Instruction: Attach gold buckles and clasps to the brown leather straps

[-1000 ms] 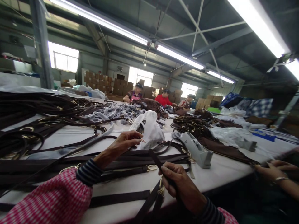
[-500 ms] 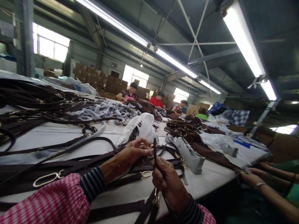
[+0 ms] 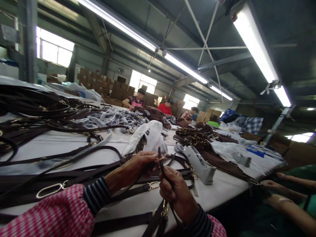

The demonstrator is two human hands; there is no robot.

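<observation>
A narrow dark brown strap [image 3: 161, 164] is gripped in my right hand [image 3: 176, 189], its free end standing up past the thumb and its length trailing below the fist. My left hand [image 3: 138, 166] is pinched closed beside that end, on something small that I cannot make out. Below my hands, wider brown straps [image 3: 128, 222] lie on the white table, with a gold-coloured clasp [image 3: 165, 209] hanging near them. Another strap end carries a gold oval ring [image 3: 154, 185]. A larger oval ring [image 3: 50, 190] lies near my left sleeve.
A grey tape dispenser [image 3: 203, 168] stands right of my hands, with a white plastic bag [image 3: 154, 135] behind them. Piles of straps [image 3: 32, 102] and wrapped hardware [image 3: 108, 117] cover the far left. At right, a co-worker's hands [image 3: 276, 194] hold a brown piece. Several people sit opposite.
My left fingers have closed in to the strap's upright end, which now leans slightly left. The co-worker's hands at right have shifted a little right and down.
</observation>
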